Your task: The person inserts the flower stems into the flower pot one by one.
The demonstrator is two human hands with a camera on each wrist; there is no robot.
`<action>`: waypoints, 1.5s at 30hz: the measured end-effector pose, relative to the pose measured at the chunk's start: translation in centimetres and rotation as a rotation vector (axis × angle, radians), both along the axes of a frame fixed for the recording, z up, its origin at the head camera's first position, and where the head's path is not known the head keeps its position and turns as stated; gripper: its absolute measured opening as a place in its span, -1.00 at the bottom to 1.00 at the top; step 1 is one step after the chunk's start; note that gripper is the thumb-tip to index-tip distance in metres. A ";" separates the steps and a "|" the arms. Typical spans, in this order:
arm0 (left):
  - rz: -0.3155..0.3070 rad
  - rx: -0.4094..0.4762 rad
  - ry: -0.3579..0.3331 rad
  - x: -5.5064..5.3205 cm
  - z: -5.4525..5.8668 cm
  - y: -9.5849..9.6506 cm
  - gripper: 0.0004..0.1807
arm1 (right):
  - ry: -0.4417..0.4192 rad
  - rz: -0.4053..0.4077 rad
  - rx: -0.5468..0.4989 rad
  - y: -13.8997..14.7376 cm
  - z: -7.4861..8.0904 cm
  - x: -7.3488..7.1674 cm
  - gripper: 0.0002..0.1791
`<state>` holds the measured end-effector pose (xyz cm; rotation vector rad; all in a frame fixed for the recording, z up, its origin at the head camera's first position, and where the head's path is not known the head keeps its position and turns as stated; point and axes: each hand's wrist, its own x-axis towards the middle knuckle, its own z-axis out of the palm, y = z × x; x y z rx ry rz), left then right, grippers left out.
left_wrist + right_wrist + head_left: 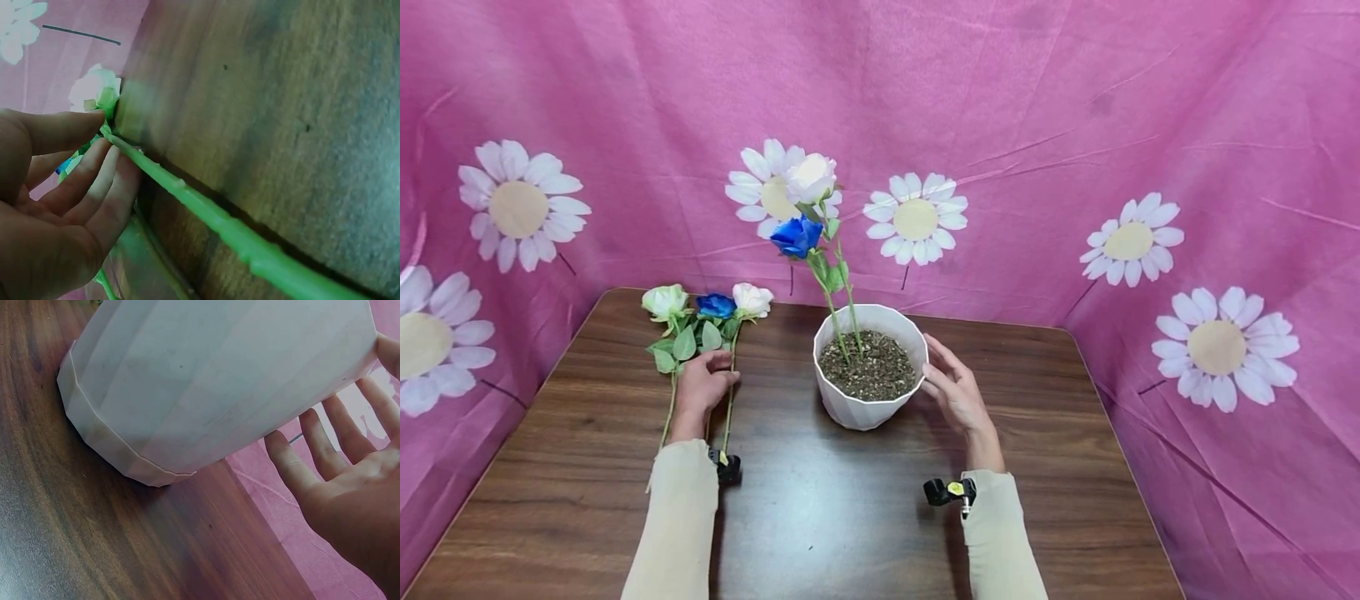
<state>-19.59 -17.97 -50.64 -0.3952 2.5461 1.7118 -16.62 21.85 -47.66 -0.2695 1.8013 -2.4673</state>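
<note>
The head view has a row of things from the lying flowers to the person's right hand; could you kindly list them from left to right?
Green-tinged white rose, lying blue rose, pinkish-white rose, white pot, right hand.

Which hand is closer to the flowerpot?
Right: the right hand touches the flowerpot from the right; the left hand is left of it, by a white rose stem.
</note>
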 end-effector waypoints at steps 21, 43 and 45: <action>-0.062 0.273 -0.178 -0.8 -0.4 -0.4 -0.41 | -0.004 -0.004 0.006 0.0 0.2 -0.2 -0.34; -0.041 0.799 -0.096 -0.8 -0.1 1.2 -0.23 | 0.016 0.003 0.010 0.1 -0.2 0.4 -0.32; -0.042 0.829 -0.069 -0.9 0.1 1.4 -0.27 | 0.018 0.005 0.012 0.2 -0.3 0.3 -0.31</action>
